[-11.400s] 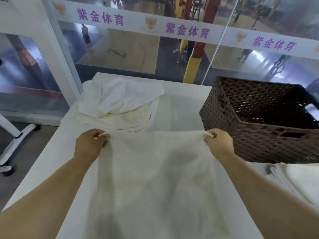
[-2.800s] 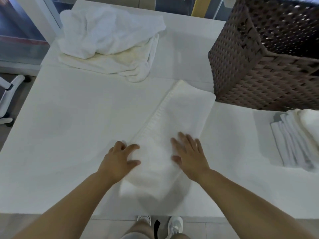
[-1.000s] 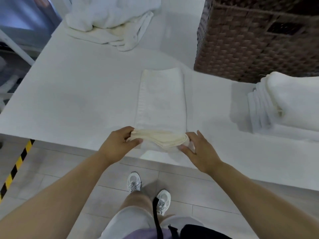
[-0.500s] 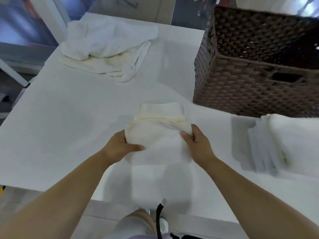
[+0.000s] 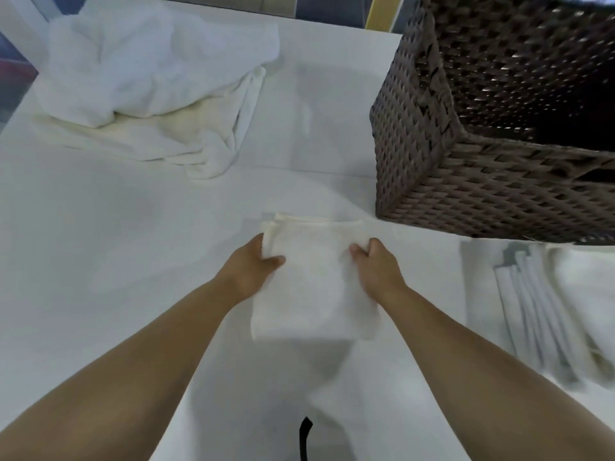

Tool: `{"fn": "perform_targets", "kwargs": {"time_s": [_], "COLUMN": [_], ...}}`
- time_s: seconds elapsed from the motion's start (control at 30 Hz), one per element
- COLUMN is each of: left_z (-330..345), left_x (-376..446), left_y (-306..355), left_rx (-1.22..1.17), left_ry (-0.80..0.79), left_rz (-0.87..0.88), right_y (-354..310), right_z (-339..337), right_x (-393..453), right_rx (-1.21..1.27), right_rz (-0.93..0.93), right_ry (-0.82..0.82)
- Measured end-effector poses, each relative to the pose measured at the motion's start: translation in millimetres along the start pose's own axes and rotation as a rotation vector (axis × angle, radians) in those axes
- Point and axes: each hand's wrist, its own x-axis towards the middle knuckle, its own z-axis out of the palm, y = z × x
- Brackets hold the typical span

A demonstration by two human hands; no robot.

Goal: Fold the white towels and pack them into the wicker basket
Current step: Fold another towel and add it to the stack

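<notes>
Mid-task: folded towel (image 5: 312,281) gripped at both edges by left hand (image 5: 249,271) & right hand (image 5: 376,271), fingers closed on it; unfolded pile (image 5: 149,84) pending; wicker basket (image 5: 466,181) apparently unpacked, interior dark.

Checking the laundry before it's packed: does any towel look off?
Yes. In the loose pile at the far left, the lower towel looks yellowish beside the white one on top, perhaps stained. The folded towel held by both hands looks clean and square.

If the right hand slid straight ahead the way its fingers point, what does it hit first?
Probably the wicker basket: the right hand, gripping the folded towel, points toward its near-left corner, though it might pass just left.
</notes>
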Motion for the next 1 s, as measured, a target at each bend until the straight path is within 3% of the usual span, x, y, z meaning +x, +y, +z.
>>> {"fn": "perform_targets", "kwargs": {"time_s": [0.13, 0.27, 0.33, 0.43, 0.53, 0.73, 0.87, 1.0], "left_z": [7.7, 8.3, 7.0, 2.2, -0.5, -3.8, -5.6, -0.6], "left_x": [-3.0, -8.7, -6.6, -5.7, -3.3, -3.3, -21.6, -38.5], "left_y": [-0.1, -19.3, -26.7, -29.8, -36.2, -23.2, -18.7, -21.3], "left_rx": [0.287, 0.644, 0.833, 1.023, 1.049, 1.041, 0.761, 0.545], "left_ry": [0.132, 0.445, 0.276, -0.076, -0.167, -0.178, -0.035, -0.030], "left_rz": [0.061, 0.616, 0.760, 0.585, 0.486, 0.435, 0.243, 0.108], "right_y": [-2.4, 14.1, 23.9, 34.8, 39.7, 28.0, 29.6, 40.9], "right_z": [5.7, 6.8, 7.8, 6.9, 4.9, 5.2, 6.7, 8.9], "right_x": [-3.6, -11.4, -12.6, -12.1, -10.1, -12.6, -32.3, -50.4], "right_rx": [-0.193, -0.462, -0.602, -0.808, -0.837, -0.710, -0.488, -0.159], "right_rz": [-0.067, -0.608, -0.768, -0.688, -0.584, -0.490, -0.370, -0.195], "right_ry": [0.113, 0.422, 0.227, -0.170, -0.280, -0.271, -0.068, -0.068]}}
